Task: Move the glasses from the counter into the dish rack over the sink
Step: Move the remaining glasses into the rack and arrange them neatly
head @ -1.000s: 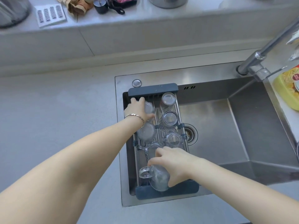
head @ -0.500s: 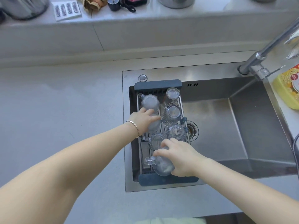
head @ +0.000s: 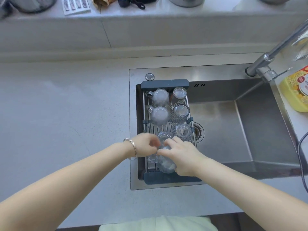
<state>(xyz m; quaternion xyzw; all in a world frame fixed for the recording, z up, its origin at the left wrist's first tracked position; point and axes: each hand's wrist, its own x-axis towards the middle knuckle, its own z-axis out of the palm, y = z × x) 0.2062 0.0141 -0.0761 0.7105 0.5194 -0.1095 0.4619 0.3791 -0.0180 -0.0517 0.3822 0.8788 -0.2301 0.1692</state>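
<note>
Bench (head: 58,114): pale grey, bare | sink (head: 225,130): steel, centre-right | dish rack (head: 165,83): glasses (head: 160,100) inverted | right hand (head: 181,155) grip: clasps mug (head: 165,162) | left hand (head: 146,145) grip: curled (blurred, cannot tell).

One dish rack (head: 164,84) across one sink (head: 260,130). Six glasses in the rack: three handled mugs (head: 160,97) (head: 159,116) (head: 165,162) and three tumblers (head: 179,92) (head: 182,110) (head: 183,131); a possible seventh is half hidden. One faucet (head: 273,54). One yellow bottle (head: 295,94). Two hands (head: 144,145) (head: 182,155).

The left hand (head: 146,145) is motion-blurred, its fingers (head: 154,144) indistinct.
</note>
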